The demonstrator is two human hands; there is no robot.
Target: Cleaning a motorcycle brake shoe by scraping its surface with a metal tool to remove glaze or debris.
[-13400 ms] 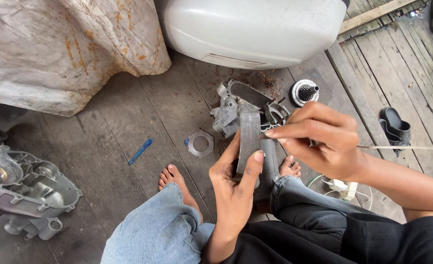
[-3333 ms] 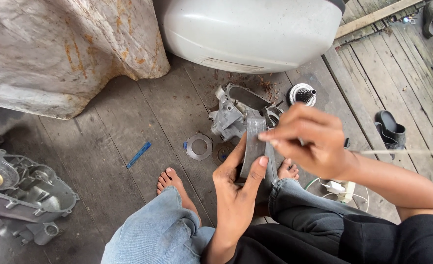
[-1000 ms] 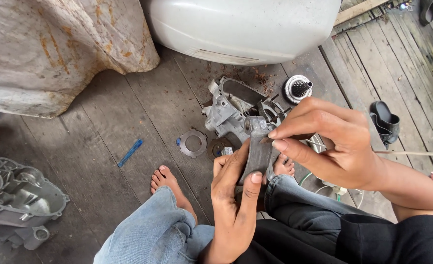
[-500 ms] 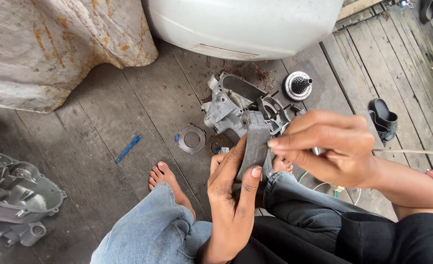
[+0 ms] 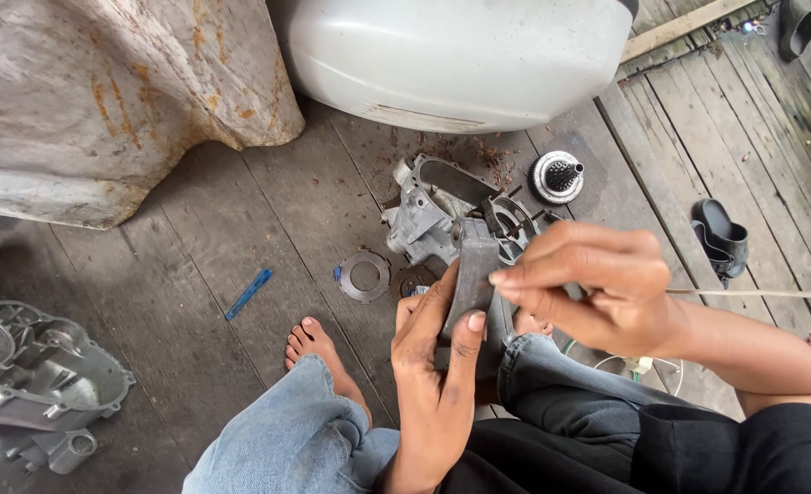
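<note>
My left hand (image 5: pixel 437 366) grips a flat grey metal piece (image 5: pixel 471 274) upright in front of my knees, thumb on its face. My right hand (image 5: pixel 598 285) is pinched at the piece's upper right edge, fingertips touching it; a thin rod (image 5: pixel 762 295) runs out to the right from that hand. Whatever the fingertips pinch is too small to make out. Just behind the piece lies a grey engine casing (image 5: pixel 433 212) on the wooden floor.
A white rounded body panel (image 5: pixel 460 55) stands at the back, a stained tarp (image 5: pixel 103 101) at left. On the planks: a metal ring (image 5: pixel 365 275), a blue stick (image 5: pixel 247 293), a ribbed pulley part (image 5: pixel 557 176), a black sandal (image 5: pixel 720 236), another engine cover (image 5: pixel 30 375) at lower left.
The grey piece stays in my left hand throughout. My right hand has shifted slightly along its upper edge, and the view has drifted a little to the left.
</note>
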